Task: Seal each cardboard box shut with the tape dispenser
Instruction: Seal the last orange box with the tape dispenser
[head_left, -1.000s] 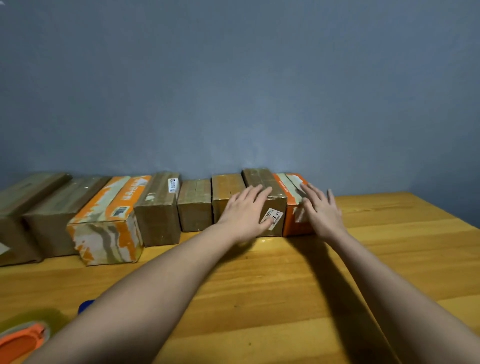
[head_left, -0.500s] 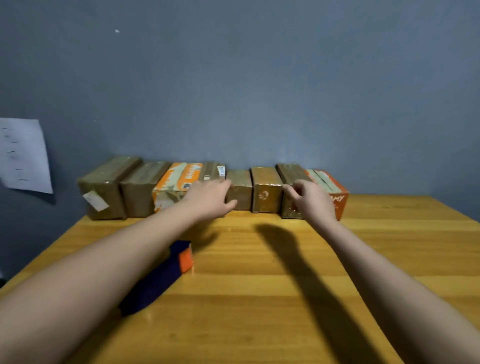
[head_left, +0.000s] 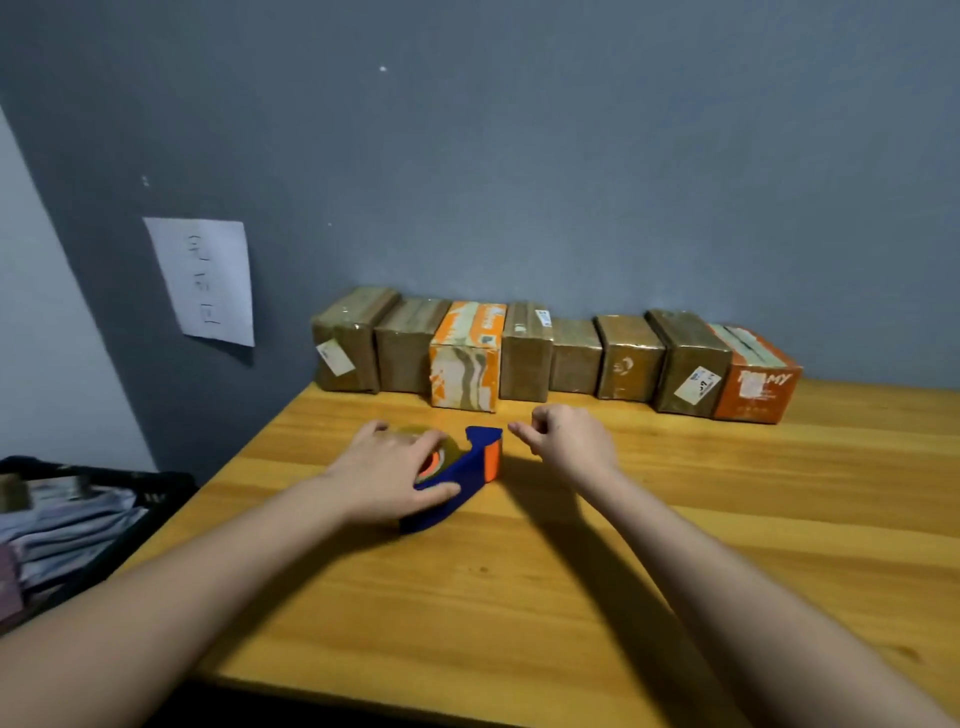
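Judging from how things lie, the sealing looks close to finished or just being rounded off: eight cardboard boxes (head_left: 556, 358) stand in a tight row along the far edge of the desk (head_left: 675, 545), pushed up against the grey wall, side touching side, and every one has its flaps down. Several tops carry a glossy sheen that reads as tape, though whether each seam is fully covered is too small to tell, so some may yet need a strip. The tape dispenser (head_left: 457, 473), blue with an orange front and a roll of tape in it, sits on the desk nearer its left edge, apart from the row and in front of the orange-and-white box (head_left: 464, 371). The left hand (head_left: 387, 475) lies over the roll, fingers curved across its top and thumb against the blue side, so it has hold of the dispenser. The right hand (head_left: 569, 441) hovers just beside the dispenser's orange nose with its fingers curled in loosely, gripping nothing and touching nothing. No box is pulled forward for work. A sheet of paper (head_left: 208, 280) hangs on the wall left of the row, and folded cloth (head_left: 62, 525) lies beyond the desk's left edge.
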